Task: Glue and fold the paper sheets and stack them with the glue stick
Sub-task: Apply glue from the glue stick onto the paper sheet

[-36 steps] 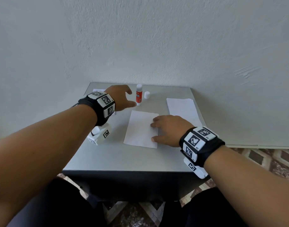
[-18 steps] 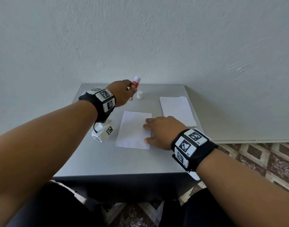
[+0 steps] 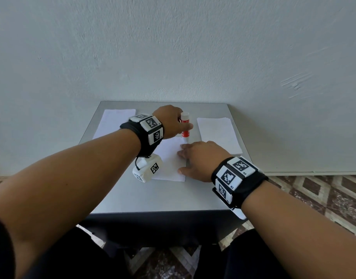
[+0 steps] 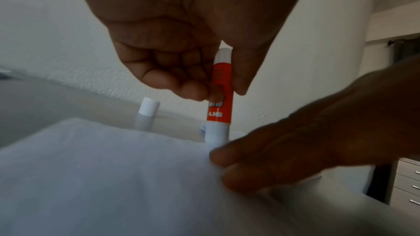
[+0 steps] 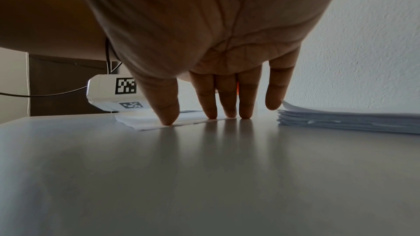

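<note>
Left hand (image 3: 170, 121) is pinching the red-and-white glue stick (image 3: 185, 127) upright between thumb and fingers, its tip down at the far right corner of the paper sheet (image 3: 169, 158) lying mid-table (image 3: 153, 196). Right hand (image 3: 201, 160) lies flat, fingers (image 5: 246, 96) straight, pressing the sheet's right edge. Its cap (image 4: 147, 112) stands just behind; a paper stack (image 3: 218, 133) sits to the right.

bare forearms, black wristbands (image 3: 251, 188), white coded marker blocks (image 3: 153, 124)
</note>
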